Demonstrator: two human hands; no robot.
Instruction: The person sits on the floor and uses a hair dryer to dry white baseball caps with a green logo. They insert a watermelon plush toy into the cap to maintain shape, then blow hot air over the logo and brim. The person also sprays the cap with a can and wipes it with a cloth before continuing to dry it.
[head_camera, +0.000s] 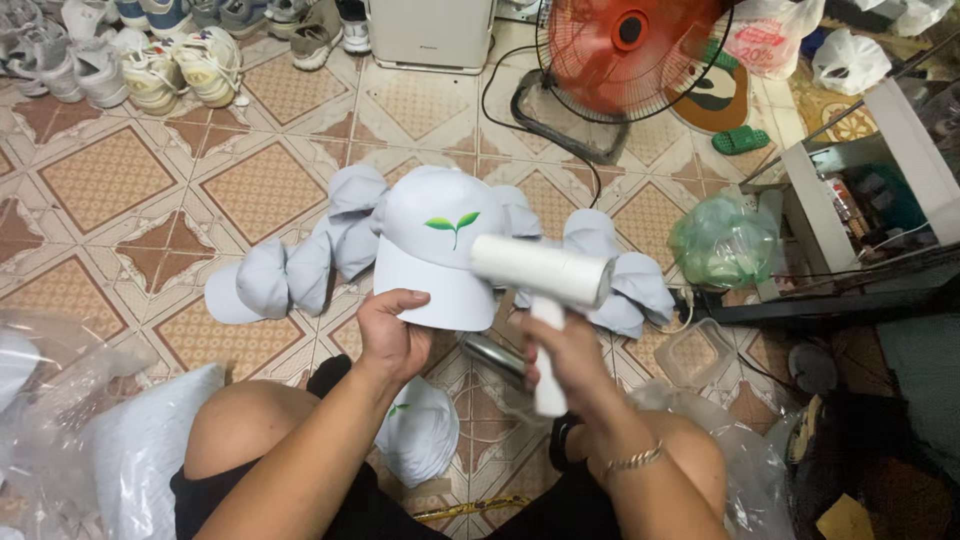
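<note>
Above the tiled floor (110, 180), a white fabric cap with green leaf emblem (430, 250) was pinched by its brim in the left hand (392, 335); at 3 o'clock, a white handheld steamer (545, 290) was gripped by right-hand (560, 350) fingers.

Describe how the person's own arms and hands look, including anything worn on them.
Both forearms are bare, with no sleeves and no gloves in view. The left hand carries no ring, watch or band that can be seen. The right hand is somewhat motion-blurred; on that wrist sits a thin silver-coloured metal chain bracelet. No other markings are visible.
</note>
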